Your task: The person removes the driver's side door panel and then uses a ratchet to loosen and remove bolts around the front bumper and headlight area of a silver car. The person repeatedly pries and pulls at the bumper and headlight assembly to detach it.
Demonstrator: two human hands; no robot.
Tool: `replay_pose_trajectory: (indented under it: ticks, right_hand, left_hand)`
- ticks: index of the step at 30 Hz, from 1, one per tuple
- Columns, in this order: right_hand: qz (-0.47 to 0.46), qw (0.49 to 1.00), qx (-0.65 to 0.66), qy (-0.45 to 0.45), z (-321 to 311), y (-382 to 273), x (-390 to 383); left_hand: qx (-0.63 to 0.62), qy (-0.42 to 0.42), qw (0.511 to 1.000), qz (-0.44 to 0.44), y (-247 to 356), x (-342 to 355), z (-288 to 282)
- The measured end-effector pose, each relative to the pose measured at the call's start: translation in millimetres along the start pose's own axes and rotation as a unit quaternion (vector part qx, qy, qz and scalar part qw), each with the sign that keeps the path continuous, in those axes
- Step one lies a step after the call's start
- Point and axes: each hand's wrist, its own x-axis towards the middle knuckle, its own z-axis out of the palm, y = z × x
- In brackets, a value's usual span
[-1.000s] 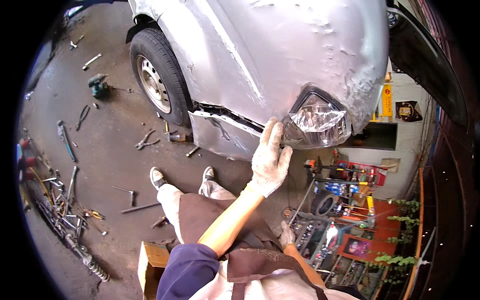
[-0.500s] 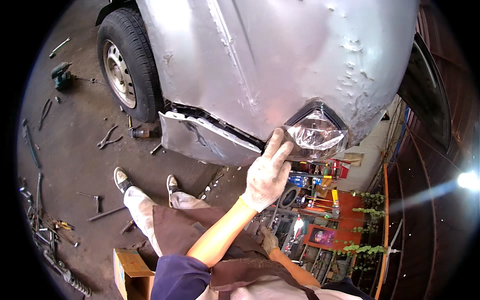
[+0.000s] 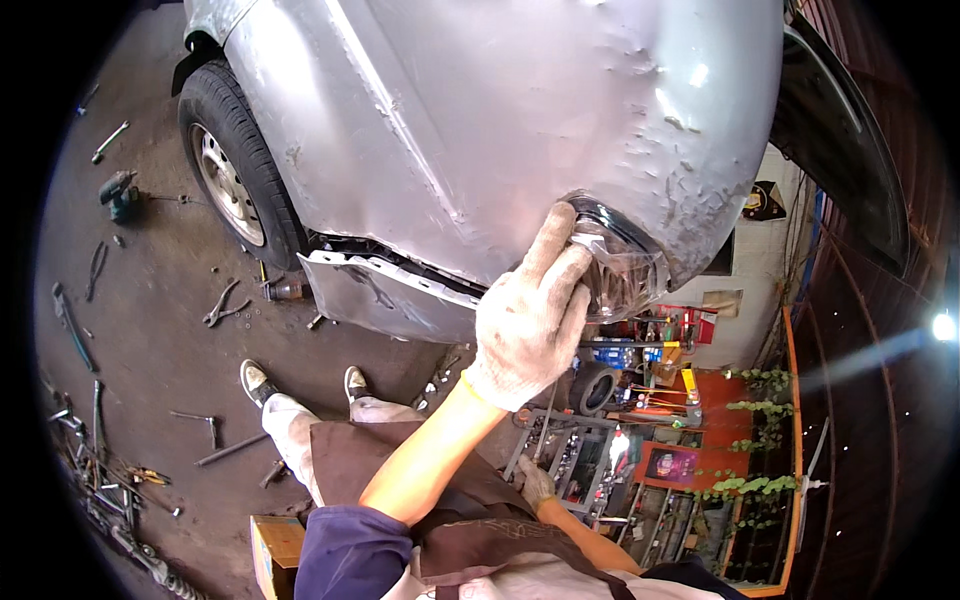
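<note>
I'm pressing my gloved left hand (image 3: 528, 322) flat, fingers released, against the headlight (image 3: 618, 268) sitting in the dented silver fender (image 3: 480, 110). My right hand (image 3: 537, 481) is hanging low, grip unclear; next I'm judging it needs a careful seating push.

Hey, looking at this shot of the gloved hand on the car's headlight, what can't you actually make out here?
Head view only:
- Headlight: its near side is covered by the left hand, so the contact under the fingers is hidden.
- Right hand: low by the apron, partly hidden behind the left forearm; what it touches is unclear.
- Floor tools: too small to identify exactly.
- Car body: cut off by the top edge.
</note>
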Motion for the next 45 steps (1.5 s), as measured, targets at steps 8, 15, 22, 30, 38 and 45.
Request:
replay_pose_trajectory:
  ticks: [8,15,22,30,38,45]
  right_hand:
    - [0.018,0.998,0.055,-0.034,11,23,8]
    - [0.011,0.998,0.054,-0.009,14,62,41]
    - [-0.005,0.999,-0.022,-0.046,34,80,69]
    - [-0.082,0.987,-0.005,-0.134,80,82,90]
    - [-0.035,0.936,0.172,-0.304,97,56,107]
    - [0.033,0.929,0.16,-0.331,99,49,132]
  left_hand:
    - [-0.025,-0.047,0.997,0.059,17,23,2]
    - [0.09,0.011,0.992,0.085,16,22,1]
    - [0.091,0.045,0.995,-0.027,-8,11,-8]
    - [0.097,0.012,0.991,-0.094,-3,26,-9]
    - [0.244,0.116,0.955,-0.123,-38,9,-34]
    - [0.347,0.098,0.933,0.02,5,52,45]
